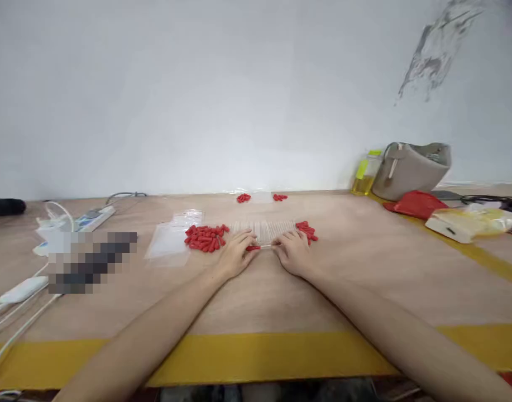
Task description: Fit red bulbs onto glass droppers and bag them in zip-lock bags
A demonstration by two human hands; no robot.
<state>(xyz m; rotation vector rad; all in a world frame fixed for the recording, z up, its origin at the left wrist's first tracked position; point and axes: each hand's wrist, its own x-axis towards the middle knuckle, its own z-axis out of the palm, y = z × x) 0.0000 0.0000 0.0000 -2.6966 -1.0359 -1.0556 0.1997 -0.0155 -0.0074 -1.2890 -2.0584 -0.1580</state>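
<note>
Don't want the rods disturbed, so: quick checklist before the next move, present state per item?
1. Left hand on a red piece: ok, the piece shows at its thumb and fingers.
2. Right hand gripping a rod: cannot tell, the hand hides it.
3. Thin clear rods side by side: ok, in a row just beyond the hands.
4. Red pieces close by: ok, larger pile left of the row, smaller pile right of it.
5. Red piece fitted to a rod: cannot tell, too small.
6. Bottle clear of the hands: ok, well to the right, near the wall.
</note>
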